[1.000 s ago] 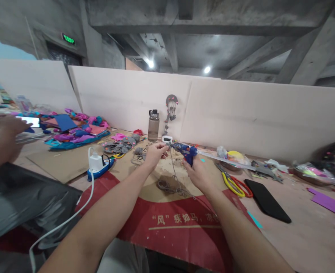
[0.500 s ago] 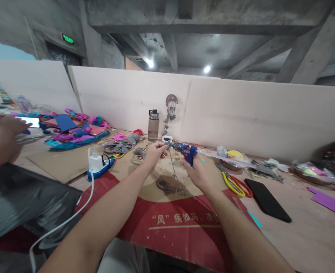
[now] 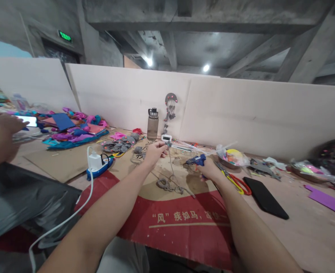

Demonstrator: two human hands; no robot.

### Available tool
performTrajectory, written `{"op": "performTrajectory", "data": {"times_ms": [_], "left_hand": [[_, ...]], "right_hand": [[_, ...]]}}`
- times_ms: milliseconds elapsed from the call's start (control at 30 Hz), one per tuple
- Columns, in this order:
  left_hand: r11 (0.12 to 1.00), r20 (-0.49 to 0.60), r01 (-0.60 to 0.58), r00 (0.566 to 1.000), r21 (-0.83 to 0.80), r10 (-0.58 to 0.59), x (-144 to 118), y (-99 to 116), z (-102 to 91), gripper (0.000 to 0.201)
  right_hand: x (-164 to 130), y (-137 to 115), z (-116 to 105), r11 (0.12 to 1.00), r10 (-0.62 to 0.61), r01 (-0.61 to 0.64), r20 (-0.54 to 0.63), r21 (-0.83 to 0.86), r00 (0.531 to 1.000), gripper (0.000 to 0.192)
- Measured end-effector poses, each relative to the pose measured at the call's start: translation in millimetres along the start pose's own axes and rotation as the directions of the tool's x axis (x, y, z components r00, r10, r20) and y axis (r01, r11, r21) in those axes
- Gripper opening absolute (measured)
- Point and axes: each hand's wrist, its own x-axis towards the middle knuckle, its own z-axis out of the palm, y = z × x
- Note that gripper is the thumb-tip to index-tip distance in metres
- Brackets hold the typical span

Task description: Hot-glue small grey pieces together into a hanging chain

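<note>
A brown cardboard sheet with a red printed band [image 3: 184,223] covers the bench. At one o'clock of the right hand lies a flat black phone [image 3: 265,197], with red-and-yellow-handled scissors [image 3: 235,182] between them. At ten o'clock of the left hand stands a tall translucent grey water bottle [image 3: 152,124]. The left hand [image 3: 155,150] is raised above the cardboard, fingers pinched shut on a thin grey cord [image 3: 171,167] that drops to a loose coil at six o'clock. The right hand [image 3: 210,171] is low, closed around the blue hot-glue gun [image 3: 195,161], nozzle pointing to nine o'clock, well apart from the cord's pinched end.
</note>
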Motion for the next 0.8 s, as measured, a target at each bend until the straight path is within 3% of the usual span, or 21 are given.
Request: {"op": "performTrajectory", "data": {"times_ms": [100,167,267,333,400,500,600,700,800], "left_hand": [[0.999,-0.005,-0.012,1.0,0.035,0.012,-2,2,2.0,0.026],[0.995,-0.003,-0.047,0.999,0.085,0.047,-4,2,3.4,0.024],[0.974,0.009,-0.132,0.991,0.186,0.133,-6,0,6.1,0.02],[0.949,0.02,-0.192,0.981,0.25,0.193,-8,-1,8.9,0.018],[0.923,0.038,-0.247,0.968,0.295,0.247,-12,0,12.7,0.016],[0.894,0.054,-0.3,0.953,0.333,0.299,-18,6,19.0,0.013],[0.884,0.06,-0.304,0.951,0.356,0.303,-22,10,23.9,0.011],[0.889,0.078,-0.288,0.957,0.357,0.279,-25,11,26.7,0.011],[0.899,0.086,-0.278,0.961,0.34,0.264,-26,10,28.0,0.012]], "right_hand": [[0,-1,-8,0.964,-0.069,0.05,-0.065,-0.26,0.995,0.032],[-3,-12,-5,0.937,-0.139,0.098,-0.101,-0.334,0.985,0.03],[-13,-37,17,0.968,-0.17,0.163,-0.02,-0.192,0.985,0.016],[-23,-51,38,0.986,-0.15,0.146,0.042,0.078,0.988,0.024],[-32,-62,57,0.938,-0.133,0.083,0.13,0.335,0.983,0.039],[-38,-68,71,0.866,-0.067,-0.045,0.205,0.498,0.976,0.048],[-36,-67,68,0.892,-0.038,-0.019,0.117,0.452,0.992,0.041],[-32,-66,59,0.948,-0.096,0.083,0.026,0.307,0.995,0.022],[-32,-69,52,0.966,-0.127,0.127,-0.014,0.223,0.992,0.017]]}}
